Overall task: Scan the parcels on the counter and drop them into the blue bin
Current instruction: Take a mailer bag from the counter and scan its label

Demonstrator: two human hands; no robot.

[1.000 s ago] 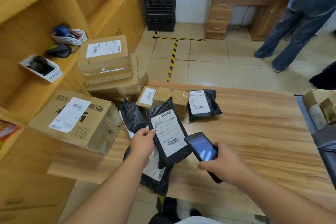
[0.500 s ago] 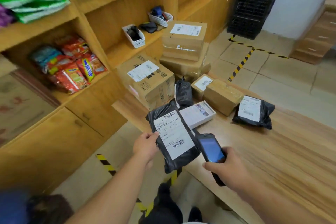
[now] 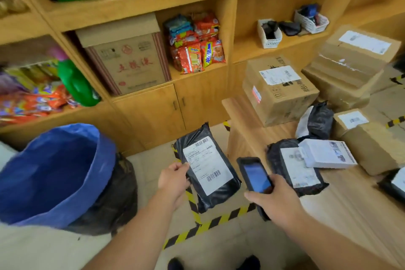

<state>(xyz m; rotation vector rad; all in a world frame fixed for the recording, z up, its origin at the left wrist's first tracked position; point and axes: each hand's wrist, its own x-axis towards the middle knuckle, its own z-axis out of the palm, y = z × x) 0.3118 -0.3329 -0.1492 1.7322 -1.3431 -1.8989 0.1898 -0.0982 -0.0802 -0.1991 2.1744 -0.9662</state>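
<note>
My left hand (image 3: 174, 178) pinches the left edge of a black mailer (image 3: 207, 165), thumb on its white label, and holds it in the air over the floor, off the worktop's (image 3: 350, 208) left edge, label facing up at me. My right hand (image 3: 277, 198) is wrapped around a handheld scanner (image 3: 255, 178), its blue screen lit and tilted towards me, just right of the mailer and apart from it. The blue bin (image 3: 65, 171) stands on the floor to my left, its mouth open, well left of the held mailer. On the worktop, near its left edge, I see another black mailer (image 3: 293, 171) with a small white box (image 3: 327, 153) lying on it. A large cardboard box (image 3: 278, 90) sits at the far left corner.
</note>
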